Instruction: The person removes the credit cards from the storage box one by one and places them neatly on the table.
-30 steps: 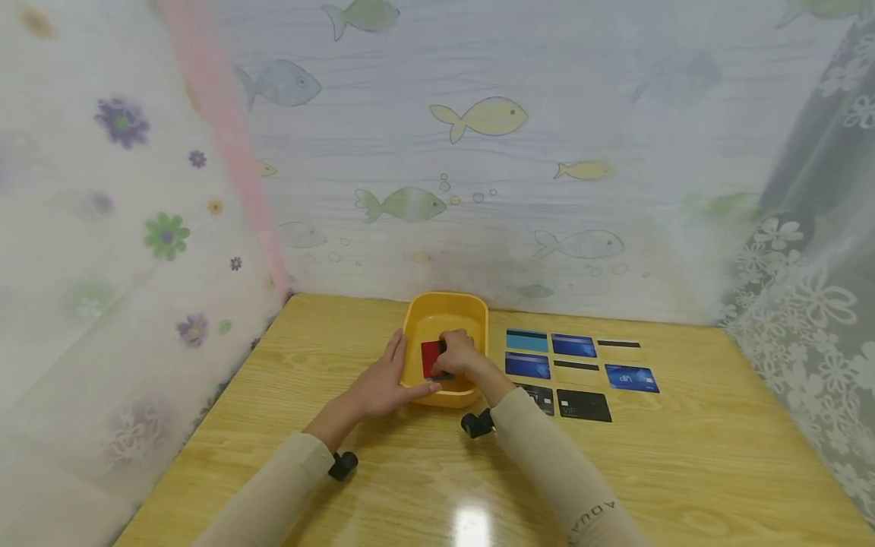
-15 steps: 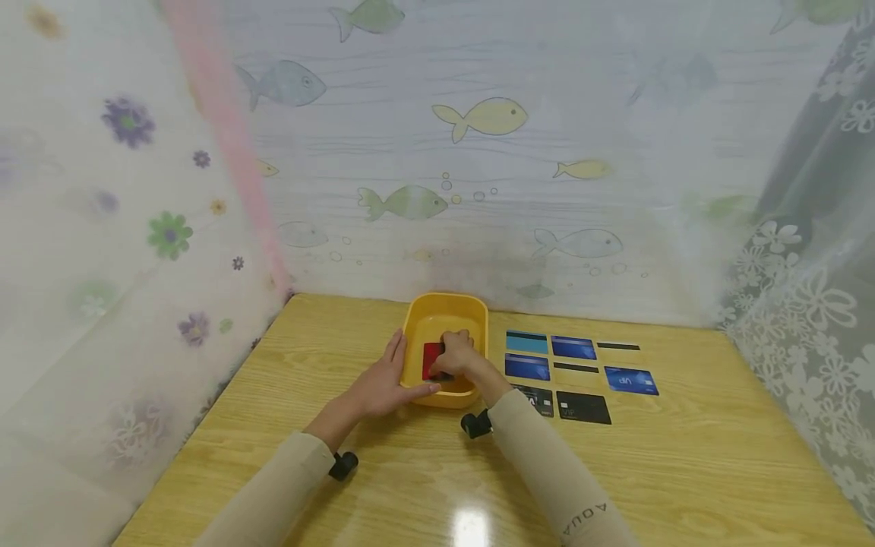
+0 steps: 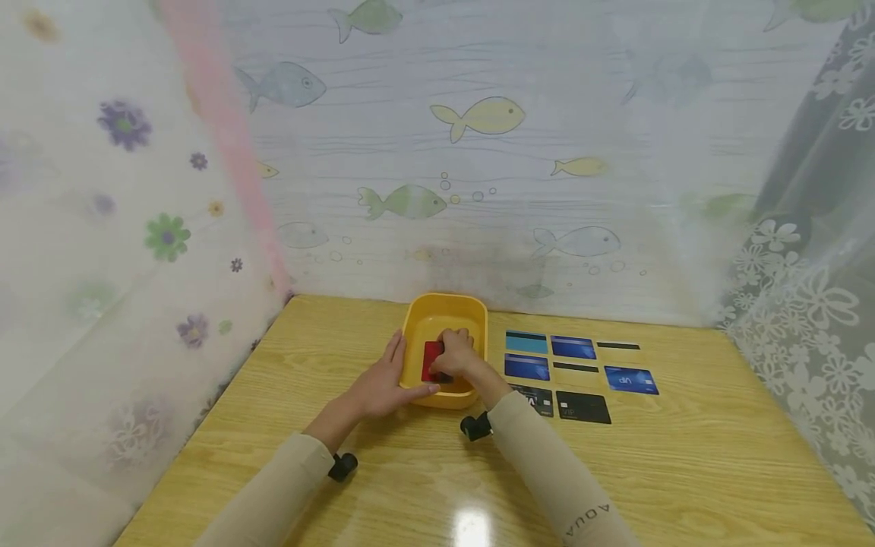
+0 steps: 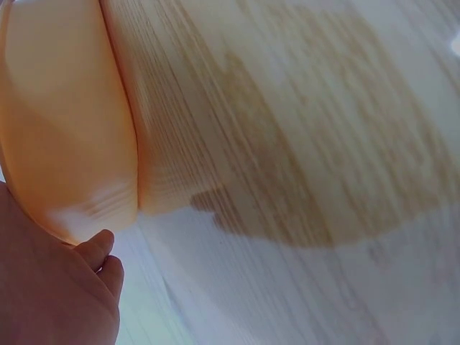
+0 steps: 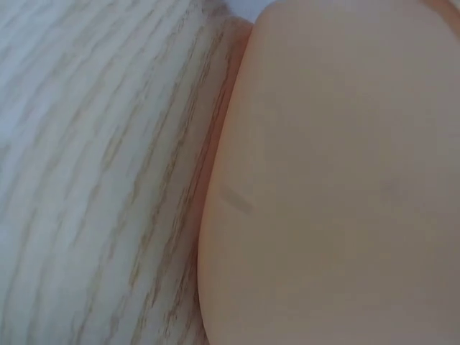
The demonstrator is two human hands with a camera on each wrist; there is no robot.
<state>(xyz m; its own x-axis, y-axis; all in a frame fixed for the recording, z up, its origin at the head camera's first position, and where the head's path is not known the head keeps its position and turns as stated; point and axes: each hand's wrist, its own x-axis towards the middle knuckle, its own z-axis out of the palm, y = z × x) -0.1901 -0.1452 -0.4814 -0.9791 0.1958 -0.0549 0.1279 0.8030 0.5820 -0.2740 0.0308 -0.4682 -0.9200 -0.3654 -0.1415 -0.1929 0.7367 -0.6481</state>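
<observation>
Looking down from the head view: yellow tub [image 3: 446, 310] on wooden table [image 3: 683, 471], right hand [image 3: 456, 354] inside it, fingers curled over a red card [image 3: 431, 359] lying in the tub. Left hand [image 3: 383, 384] flat, fingers straight, pressed along the tub's left outer wall. Cards [image 3: 579, 372] in rows just right of the tub, blue, teal and black, apart from it. Left wrist view adds only the tub's outer wall [image 4: 65, 129] close up, table grain and the hand's edge [image 4: 57, 295]. Right wrist view: tub wall [image 5: 338, 187] and table [image 5: 93, 165] only, no card, no fingers.
</observation>
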